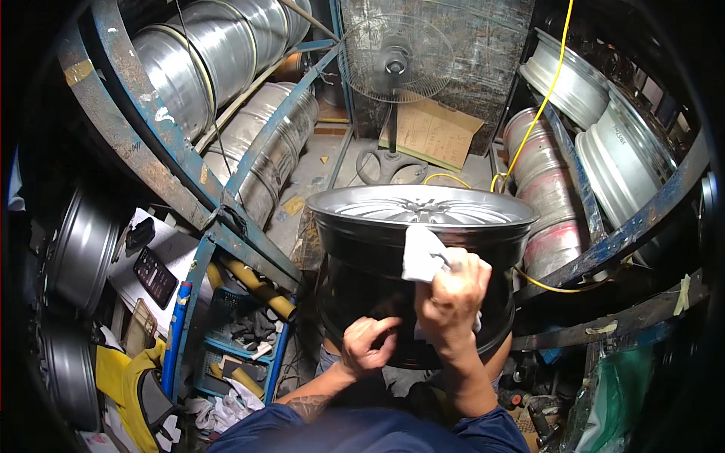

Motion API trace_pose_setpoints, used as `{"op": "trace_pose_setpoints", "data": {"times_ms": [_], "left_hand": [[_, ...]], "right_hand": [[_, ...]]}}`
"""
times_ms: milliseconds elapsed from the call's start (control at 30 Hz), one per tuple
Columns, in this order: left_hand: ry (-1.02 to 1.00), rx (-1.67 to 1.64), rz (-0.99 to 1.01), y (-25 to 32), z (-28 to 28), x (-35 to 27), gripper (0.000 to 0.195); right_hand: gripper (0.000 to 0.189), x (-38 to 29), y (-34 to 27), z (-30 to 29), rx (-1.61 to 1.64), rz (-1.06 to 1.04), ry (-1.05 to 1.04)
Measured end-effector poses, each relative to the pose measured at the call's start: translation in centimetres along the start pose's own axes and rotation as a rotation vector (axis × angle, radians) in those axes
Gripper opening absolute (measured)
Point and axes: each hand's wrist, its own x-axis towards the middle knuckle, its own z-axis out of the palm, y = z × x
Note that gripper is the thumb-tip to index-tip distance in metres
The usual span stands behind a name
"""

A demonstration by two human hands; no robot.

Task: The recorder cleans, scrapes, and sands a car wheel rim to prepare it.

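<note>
A car wheel rim [362, 249] with a black glossy barrel and a silver spoked face lies before me, face up. My right hand [456, 289] is closed on a white cloth [422, 255], which touches the barrel just under the rim's lip. More white cloth shows below that hand. My left hand [368, 345] is beside the lower barrel, thumb apart from curled fingers, with nothing seen in it. Whether its fingers touch the barrel I cannot tell.
A pedestal fan [393, 68] stands behind the wheel. Metal racks [260, 136] hold more rims on both sides. A yellow cable [544, 107] hangs at right. At left are a smartphone [156, 277] on white sheets and blue plastic baskets [226, 345].
</note>
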Motion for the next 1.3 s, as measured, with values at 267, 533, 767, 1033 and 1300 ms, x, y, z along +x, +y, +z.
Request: {"op": "trace_pose_setpoints", "data": {"times_ms": [267, 533, 767, 1033, 1300], "left_hand": [[-0.069, 0.041, 0.092, -0.5, 0.1, 0.2, 0.015], [-0.038, 0.072, 0.016, -0.2, 0.4, 0.5, 0.005], [-0.051, 0.073, 0.063, 0.4, 0.5, 0.3, 0.007], [-0.143, 0.156, 0.095, 0.6, 0.5, 0.7, 0.003], [-0.091, 0.153, 0.06, 0.3, 1.1, 0.7, 0.005]], "right_hand": [[0.013, 0.6, 0.2, -0.2, -0.005, -0.033, 0.039], [0.012, 1.7, 0.3, -0.2, -0.021, -0.032, -0.003], [0.015, 2.0, 0.4, -1.4, -0.137, -0.027, -0.034], [0.019, 1.2, 1.2, -1.3, -0.164, -0.099, 0.043], [0.016, 1.5, 1.0, -1.2, -0.207, -0.093, -0.003]]}}
